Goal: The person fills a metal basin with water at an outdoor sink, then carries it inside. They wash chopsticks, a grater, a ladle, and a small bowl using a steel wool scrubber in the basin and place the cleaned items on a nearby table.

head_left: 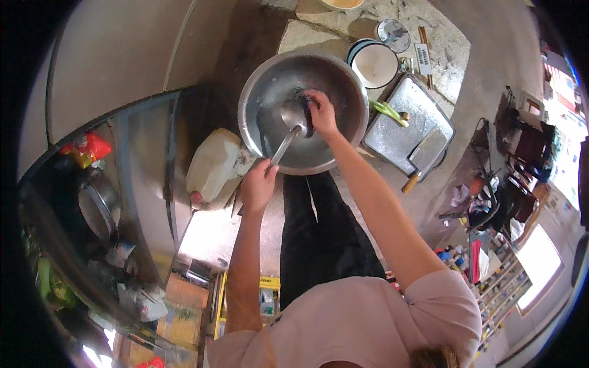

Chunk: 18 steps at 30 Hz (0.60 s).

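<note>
A wide metal basin (250,122) stands in front of me at the counter's edge, with a little water or wet shine inside. My left hand (257,187) is closed round the handle end of a metal ladle (286,147), which slants down into the basin. Inside the basin, my right hand (323,115) is closed on a dark wad (305,100) that looks like a scrubbing pad. The wad lies against the ladle's bowl, and the fingers partly hide it.
Right of the basin is a cutting board (399,116) with green onion (388,112) and a cleaver (426,150). Behind it are a white enamel pot (375,64), a grater (423,58) and chopsticks (426,43). A plastic jug (213,161) stands left.
</note>
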Each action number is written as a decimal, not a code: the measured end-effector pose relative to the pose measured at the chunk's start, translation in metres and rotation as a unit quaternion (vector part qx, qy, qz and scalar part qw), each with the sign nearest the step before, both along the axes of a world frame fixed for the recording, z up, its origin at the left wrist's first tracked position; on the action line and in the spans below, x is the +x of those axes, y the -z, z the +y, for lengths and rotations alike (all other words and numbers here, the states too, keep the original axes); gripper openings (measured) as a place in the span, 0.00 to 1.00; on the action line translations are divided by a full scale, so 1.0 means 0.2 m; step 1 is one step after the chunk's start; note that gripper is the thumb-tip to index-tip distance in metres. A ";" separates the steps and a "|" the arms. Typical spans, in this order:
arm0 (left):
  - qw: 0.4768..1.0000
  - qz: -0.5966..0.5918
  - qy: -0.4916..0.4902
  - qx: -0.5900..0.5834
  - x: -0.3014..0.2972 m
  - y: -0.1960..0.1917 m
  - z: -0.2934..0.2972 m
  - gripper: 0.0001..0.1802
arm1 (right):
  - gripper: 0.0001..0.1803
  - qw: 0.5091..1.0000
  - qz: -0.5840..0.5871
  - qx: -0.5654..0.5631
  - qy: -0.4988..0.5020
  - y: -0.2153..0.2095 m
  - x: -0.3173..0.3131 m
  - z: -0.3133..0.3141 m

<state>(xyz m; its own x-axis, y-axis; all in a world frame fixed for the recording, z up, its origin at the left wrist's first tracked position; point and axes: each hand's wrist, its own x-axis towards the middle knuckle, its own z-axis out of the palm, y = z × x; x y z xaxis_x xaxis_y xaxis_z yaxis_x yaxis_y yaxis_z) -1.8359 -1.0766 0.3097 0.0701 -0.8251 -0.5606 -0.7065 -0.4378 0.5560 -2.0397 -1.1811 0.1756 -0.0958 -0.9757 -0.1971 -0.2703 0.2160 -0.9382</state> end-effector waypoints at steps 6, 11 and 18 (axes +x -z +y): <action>1.000 0.005 0.016 0.005 -0.01 0.02 -0.04 0.19 | 0.19 0.949 0.256 -0.097 -0.153 -0.52 0.16 0.19; 0.999 -0.005 0.042 -0.028 -0.03 -0.04 -0.01 0.17 | 0.19 0.978 0.180 -0.030 -0.105 -0.40 0.08 0.04; 0.998 -0.021 0.036 -0.051 -0.06 -0.04 -0.01 0.15 | 0.28 0.915 0.338 -0.038 -0.216 -0.70 0.23 0.23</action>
